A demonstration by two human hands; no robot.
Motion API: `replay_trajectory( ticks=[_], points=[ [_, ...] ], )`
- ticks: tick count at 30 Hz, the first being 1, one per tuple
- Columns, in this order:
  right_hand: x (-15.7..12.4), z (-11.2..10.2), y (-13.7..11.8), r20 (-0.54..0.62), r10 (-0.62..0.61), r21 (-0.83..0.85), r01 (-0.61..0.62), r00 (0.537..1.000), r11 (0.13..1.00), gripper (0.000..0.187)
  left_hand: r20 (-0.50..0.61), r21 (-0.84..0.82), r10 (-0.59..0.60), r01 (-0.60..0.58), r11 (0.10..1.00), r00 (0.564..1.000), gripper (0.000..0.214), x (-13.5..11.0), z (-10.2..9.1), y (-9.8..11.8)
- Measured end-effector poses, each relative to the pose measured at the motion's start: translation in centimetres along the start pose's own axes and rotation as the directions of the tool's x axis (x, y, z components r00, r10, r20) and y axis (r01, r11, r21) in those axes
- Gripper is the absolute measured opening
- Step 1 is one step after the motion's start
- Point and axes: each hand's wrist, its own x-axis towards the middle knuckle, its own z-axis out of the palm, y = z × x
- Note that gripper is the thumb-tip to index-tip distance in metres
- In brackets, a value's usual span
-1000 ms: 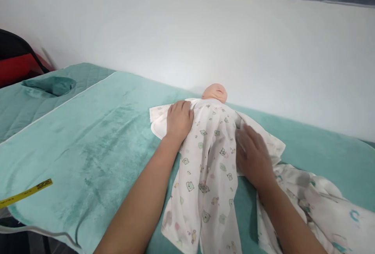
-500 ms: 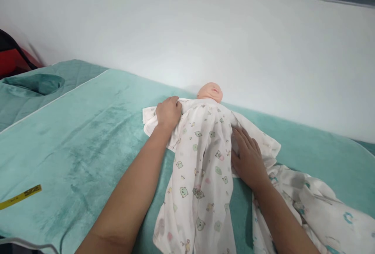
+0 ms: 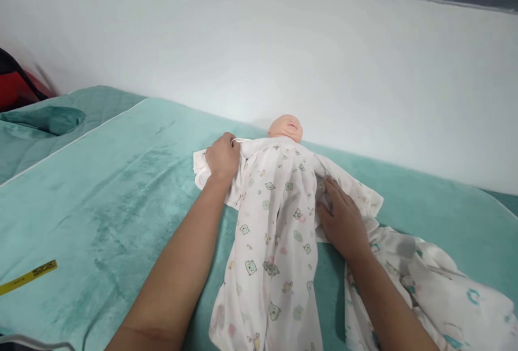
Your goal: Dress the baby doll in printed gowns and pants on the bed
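Observation:
A baby doll lies face up near the wall, its bare head (image 3: 285,128) showing above a white baby gown (image 3: 279,221) printed with green and pink animals. The gown spreads over the doll's body, sleeves out to both sides, its long lower part reaching toward me. At the gown's left shoulder my left hand (image 3: 224,157) is closed on the cloth, with a thin white edge pulled taut beside the fingers. My right hand (image 3: 343,219) rests under the right sleeve against the gown's side, fingers stretched out and partly hidden by the fabric. The doll's limbs are covered.
Crumpled white printed cloth (image 3: 453,291) lies at the right under my forearm. A yellow strip (image 3: 28,277) and a cable are at the left on the green bedding (image 3: 121,205). Behind the doll rises a white wall (image 3: 324,60); a red and black object (image 3: 18,84) stands far left.
The view has shifted slightly. My left hand has edged a little outward with the gown's shoulder edge; my right hand stays at the gown's side.

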Motion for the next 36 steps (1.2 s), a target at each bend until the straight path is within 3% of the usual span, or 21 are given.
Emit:
replay_trajectory(
  ticks=[7, 11, 16, 21, 25, 32, 36],
  points=[
    [0.0, -0.3, -0.3, -0.064, -0.010, 0.082, 0.015, 0.998, 0.997, 0.053, 0.037, 0.009, 0.015, -0.016, 1.000, 0.999, 0.029, 0.2, 0.0, -0.1],
    [0.2, -0.6, -0.6, -0.122, -0.074, 0.140, 0.091, 0.990, 0.986, 0.049, 0.044, 0.010, 0.034, -0.034, 0.999, 0.998, 0.031, 0.1, 0.0, 0.0],
    [0.5, -0.1, -0.1, -0.039, -0.164, 0.030, 0.165, 0.986, 0.986, 0.058, 0.042, 0.007, 0.055, -0.055, 0.998, 0.998, 0.031, 0.1, 0.1, 0.1],
    [1.2, 0.2, -0.2, -0.003, -0.116, -0.130, 0.115, 0.993, 0.985, 0.061, 0.043, 0.017, 0.074, -0.075, 0.997, 0.996, 0.032, 0.0, 0.3, 0.0],
    [3.3, 0.3, -1.0, -0.023, -0.129, -0.213, 0.121, 0.991, 0.970, 0.056, 0.052, 0.026, 0.065, -0.067, 0.997, 0.996, 0.032, 0.1, 0.3, 0.0],
    [7.0, 0.6, 0.4, -0.094, 0.057, -0.140, -0.070, 0.994, 0.988, 0.046, 0.066, 0.023, 0.050, -0.052, 0.998, 0.997, 0.032, 0.1, 0.0, 0.0],
    [7.4, 0.8, 1.7, -0.109, 0.091, -0.086, -0.101, 0.990, 0.991, 0.046, 0.066, 0.024, 0.042, -0.043, 0.999, 0.997, 0.031, 0.1, 0.0, 0.0]
  ],
)
